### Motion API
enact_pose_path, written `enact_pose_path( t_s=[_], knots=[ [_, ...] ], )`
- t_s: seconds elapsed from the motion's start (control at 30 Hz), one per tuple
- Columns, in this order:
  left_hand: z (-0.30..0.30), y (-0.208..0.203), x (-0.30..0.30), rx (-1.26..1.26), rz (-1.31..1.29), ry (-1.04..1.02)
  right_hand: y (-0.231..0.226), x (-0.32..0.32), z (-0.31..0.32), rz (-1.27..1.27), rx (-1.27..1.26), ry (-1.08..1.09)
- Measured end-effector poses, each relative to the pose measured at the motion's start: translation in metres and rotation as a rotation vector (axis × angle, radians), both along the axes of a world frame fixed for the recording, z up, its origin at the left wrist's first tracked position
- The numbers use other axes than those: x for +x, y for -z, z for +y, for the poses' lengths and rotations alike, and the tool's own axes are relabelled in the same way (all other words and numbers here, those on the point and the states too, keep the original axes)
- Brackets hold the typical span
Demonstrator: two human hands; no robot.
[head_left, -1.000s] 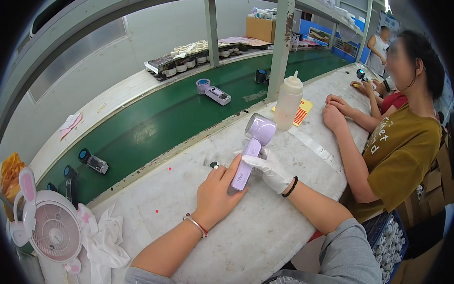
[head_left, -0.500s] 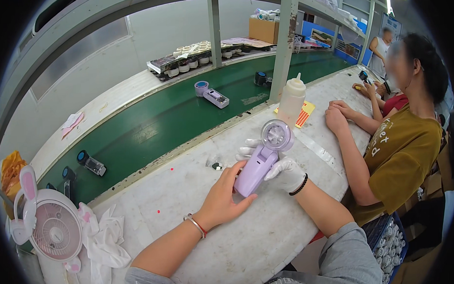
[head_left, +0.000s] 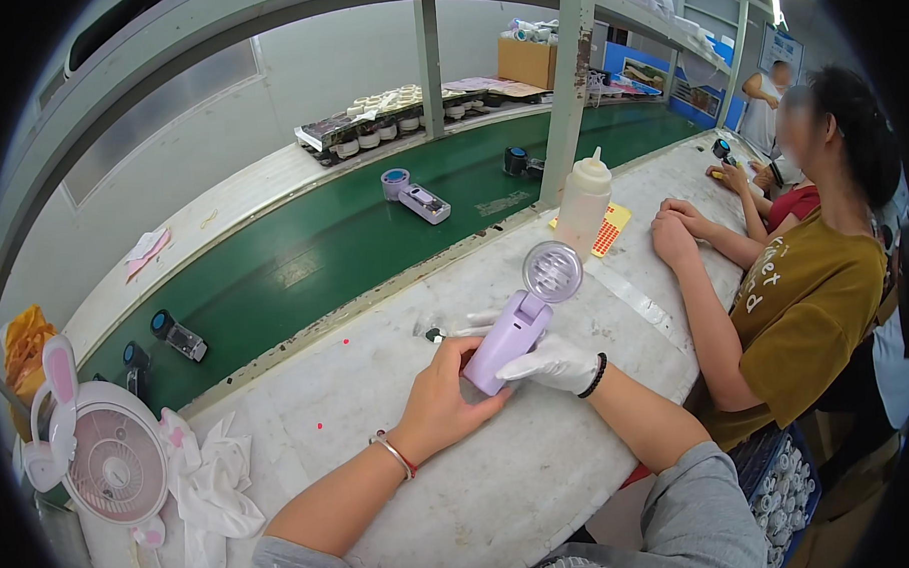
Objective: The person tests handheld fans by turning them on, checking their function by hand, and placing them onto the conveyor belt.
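Observation:
Above the worktable I hold a light purple handheld fan (head_left: 511, 340), its round clear head pointing away and up to the right. My left hand (head_left: 436, 397), bare, wraps the lower left side of the handle. My right hand (head_left: 559, 364), in a white glove, closes on the handle's right side, its thumb across the front near the bottom. Gloved fingers also show behind the handle. Just beyond the hands, a small black-and-white bit (head_left: 434, 335) lies on the tabletop.
A green conveyor belt (head_left: 304, 274) carries a purple fan (head_left: 427, 203) and several dark-headed ones. A squeeze bottle (head_left: 584, 207) stands by yellow sticker sheets (head_left: 611, 228). At left are a bunny-eared fan (head_left: 115, 464) and a white cloth (head_left: 214, 493). A co-worker (head_left: 806, 312) sits at right.
My right hand has shifted lower on the handle, bringing its thumb across the front. The fans on the belt have moved slightly left.

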State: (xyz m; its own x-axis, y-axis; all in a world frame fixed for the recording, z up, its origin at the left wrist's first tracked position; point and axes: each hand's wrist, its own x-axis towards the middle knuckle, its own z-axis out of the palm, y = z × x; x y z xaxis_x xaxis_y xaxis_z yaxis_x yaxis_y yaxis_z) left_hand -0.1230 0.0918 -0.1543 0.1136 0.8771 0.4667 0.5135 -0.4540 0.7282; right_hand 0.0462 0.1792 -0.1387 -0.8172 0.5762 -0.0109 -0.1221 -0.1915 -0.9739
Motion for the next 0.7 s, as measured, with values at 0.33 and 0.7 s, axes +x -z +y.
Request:
enact_pose_path(
  t_s=[0.33, 0.7],
  knots=[
    [0.005, 0.003, 0.002, -0.163, 0.026, -0.055, 0.022, -0.005, 0.016, -0.214, 0.095, 0.183],
    [0.017, 0.028, -0.010, -0.038, 0.058, -0.173, 0.000, -0.162, 0.102, -0.823, 0.874, 0.237]
  ],
)
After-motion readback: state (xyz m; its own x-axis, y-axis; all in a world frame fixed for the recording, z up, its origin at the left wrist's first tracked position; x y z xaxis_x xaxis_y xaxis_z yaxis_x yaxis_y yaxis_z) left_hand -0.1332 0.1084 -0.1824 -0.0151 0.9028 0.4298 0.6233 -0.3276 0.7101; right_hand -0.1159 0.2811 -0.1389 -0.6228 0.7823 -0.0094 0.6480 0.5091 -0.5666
